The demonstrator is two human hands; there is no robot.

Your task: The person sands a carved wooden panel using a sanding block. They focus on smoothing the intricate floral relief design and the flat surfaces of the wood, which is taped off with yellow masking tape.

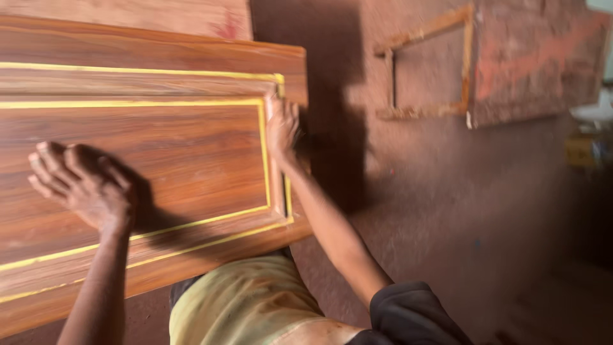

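I log one likely package: a small yellow box-shaped item [580, 151] at the far right edge of my view, resting low against the reddish floor and too blurred to confirm its kind. Just above it I note a pale whitish object [592, 112], also indistinct. I see no labels, signs or screens.

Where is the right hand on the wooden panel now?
In the head view, the right hand grips the right edge of the wooden panel, beside its yellow lines; the left hand rests flat further left.
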